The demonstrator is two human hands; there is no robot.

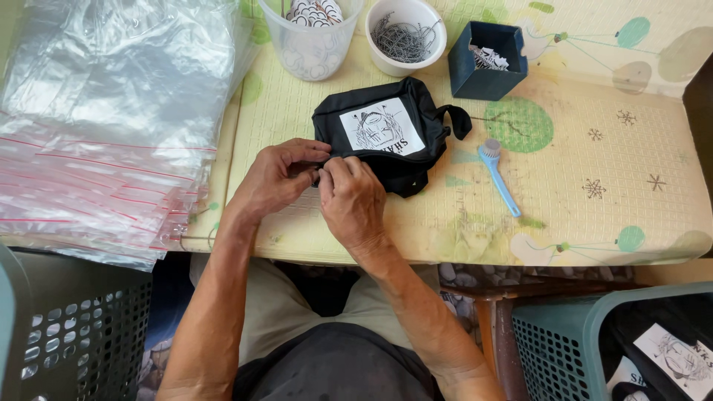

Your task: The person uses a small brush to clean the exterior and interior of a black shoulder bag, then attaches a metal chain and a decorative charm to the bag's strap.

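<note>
Fingertips of both hands hide the near edge of the black pouch; whatever they pinch is too small to tell. Far cup, near-right basket cut off by frame edges.

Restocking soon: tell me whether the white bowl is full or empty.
Partly full: the white bowl holds a heap of thin metal wire hooks, with bare inner wall above them.

Matt black cloth pouch (white printed patch), glossy clear plastic bags, textured table cover.
</note>
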